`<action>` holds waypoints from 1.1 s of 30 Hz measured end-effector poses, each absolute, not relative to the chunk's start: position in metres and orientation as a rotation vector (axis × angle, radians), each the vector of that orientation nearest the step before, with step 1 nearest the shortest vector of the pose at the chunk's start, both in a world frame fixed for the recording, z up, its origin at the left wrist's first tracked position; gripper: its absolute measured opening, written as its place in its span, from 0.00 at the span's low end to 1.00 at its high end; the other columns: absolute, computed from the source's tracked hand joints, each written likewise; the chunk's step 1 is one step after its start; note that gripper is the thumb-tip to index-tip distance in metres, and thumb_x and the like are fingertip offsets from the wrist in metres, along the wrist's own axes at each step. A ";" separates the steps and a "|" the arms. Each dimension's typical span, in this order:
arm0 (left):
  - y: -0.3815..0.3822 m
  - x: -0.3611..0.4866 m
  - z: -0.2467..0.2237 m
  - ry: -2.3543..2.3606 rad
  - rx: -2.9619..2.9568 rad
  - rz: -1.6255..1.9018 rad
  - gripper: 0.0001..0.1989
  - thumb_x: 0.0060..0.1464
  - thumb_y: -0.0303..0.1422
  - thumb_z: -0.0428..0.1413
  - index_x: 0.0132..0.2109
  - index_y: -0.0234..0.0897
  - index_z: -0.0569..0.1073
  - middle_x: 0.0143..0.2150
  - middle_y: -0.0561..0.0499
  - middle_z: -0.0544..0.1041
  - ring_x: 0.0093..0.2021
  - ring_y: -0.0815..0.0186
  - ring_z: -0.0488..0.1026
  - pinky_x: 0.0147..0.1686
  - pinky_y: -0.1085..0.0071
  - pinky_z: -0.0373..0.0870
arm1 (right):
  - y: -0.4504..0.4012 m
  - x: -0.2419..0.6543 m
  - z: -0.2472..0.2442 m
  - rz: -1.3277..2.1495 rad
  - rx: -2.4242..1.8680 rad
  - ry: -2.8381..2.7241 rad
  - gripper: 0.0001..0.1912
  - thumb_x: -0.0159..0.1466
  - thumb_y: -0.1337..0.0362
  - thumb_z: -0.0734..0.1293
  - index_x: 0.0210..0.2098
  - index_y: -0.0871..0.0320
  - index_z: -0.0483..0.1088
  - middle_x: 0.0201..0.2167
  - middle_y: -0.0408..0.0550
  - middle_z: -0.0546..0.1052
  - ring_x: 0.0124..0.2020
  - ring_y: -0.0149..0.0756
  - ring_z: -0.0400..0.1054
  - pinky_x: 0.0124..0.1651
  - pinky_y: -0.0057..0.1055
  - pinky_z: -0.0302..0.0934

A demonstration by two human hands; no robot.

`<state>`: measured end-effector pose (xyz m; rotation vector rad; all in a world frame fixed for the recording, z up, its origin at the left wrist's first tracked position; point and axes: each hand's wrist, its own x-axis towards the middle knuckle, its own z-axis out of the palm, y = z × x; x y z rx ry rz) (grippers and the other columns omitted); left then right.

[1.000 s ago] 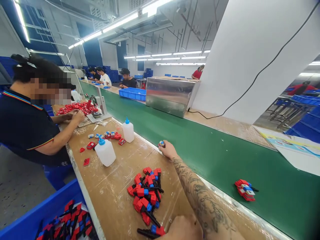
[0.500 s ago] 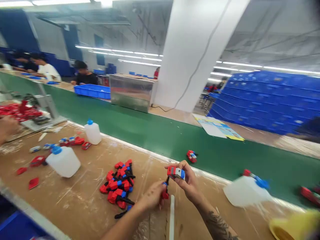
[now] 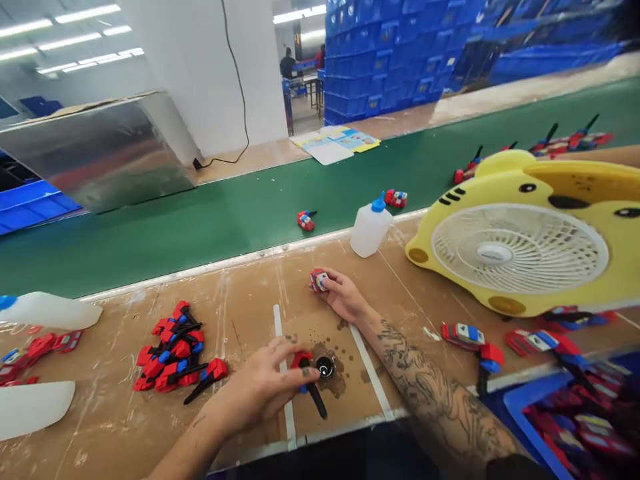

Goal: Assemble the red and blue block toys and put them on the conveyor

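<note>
Low over the bench, my left hand (image 3: 273, 373) has its fingers closed on a small red and blue plastic part with a black rod (image 3: 314, 399). Right beside that part sits a small round black cap (image 3: 325, 367) of liquid, with dark wet spots around it. Farther forward, my right hand (image 3: 345, 297) grips a small red, white and blue toy car (image 3: 318, 281) between thumb and fingers. To the left of my left hand lies a pile of similar red, blue and black parts (image 3: 173, 350).
A yellow animal-shaped fan (image 3: 420, 250) stands at the right. Nearby are a white bottle with a blue nozzle (image 3: 369, 230) and a blue bin (image 3: 525, 427) of toy cars. A green conveyor belt (image 3: 225, 230) runs behind, carrying several toys. White bottles (image 3: 55, 312) lie at left.
My view has swung right and downward. My hands have moved apart: the left has brought the red and blue part to the black cap, while the right keeps the toy car.
</note>
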<state>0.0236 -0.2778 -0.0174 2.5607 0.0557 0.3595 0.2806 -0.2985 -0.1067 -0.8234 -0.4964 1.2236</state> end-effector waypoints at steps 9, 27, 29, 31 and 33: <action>-0.306 0.070 0.004 -0.367 3.078 0.110 0.11 0.64 0.28 0.51 0.50 0.40 0.74 0.51 0.39 0.76 0.53 0.57 0.74 0.53 0.60 0.72 | -0.296 0.290 -0.113 1.295 -0.653 -0.426 0.23 0.49 0.62 0.80 0.42 0.56 0.75 0.36 0.44 0.78 0.37 0.36 0.74 0.47 0.34 0.67; -0.287 0.060 -0.025 0.629 2.103 0.466 0.18 0.60 0.34 0.57 0.57 0.41 0.71 0.52 0.42 0.78 0.51 0.57 0.75 0.51 0.62 0.72 | -0.304 0.287 -0.105 1.372 -0.415 -0.302 0.22 0.49 0.64 0.81 0.41 0.55 0.73 0.39 0.43 0.80 0.40 0.35 0.75 0.49 0.34 0.69; -0.279 0.065 -0.039 0.876 1.661 0.723 0.22 0.57 0.38 0.61 0.57 0.39 0.71 0.48 0.42 0.80 0.49 0.58 0.77 0.50 0.64 0.72 | -0.306 0.284 -0.103 1.416 -0.380 -0.286 0.22 0.51 0.64 0.80 0.43 0.56 0.73 0.38 0.45 0.80 0.40 0.36 0.75 0.50 0.36 0.69; -0.272 0.076 -0.049 0.941 1.387 0.876 0.26 0.52 0.40 0.65 0.56 0.38 0.72 0.45 0.44 0.80 0.46 0.60 0.78 0.49 0.66 0.72 | -0.307 0.281 -0.102 1.449 -0.377 -0.299 0.23 0.52 0.63 0.80 0.45 0.58 0.73 0.38 0.47 0.81 0.40 0.36 0.76 0.51 0.38 0.68; -0.267 0.088 -0.054 0.922 1.269 0.928 0.27 0.49 0.40 0.67 0.55 0.38 0.73 0.44 0.46 0.81 0.45 0.63 0.78 0.49 0.68 0.71 | -0.308 0.279 -0.102 1.461 -0.393 -0.320 0.24 0.52 0.62 0.80 0.46 0.59 0.74 0.38 0.48 0.81 0.40 0.36 0.76 0.53 0.38 0.67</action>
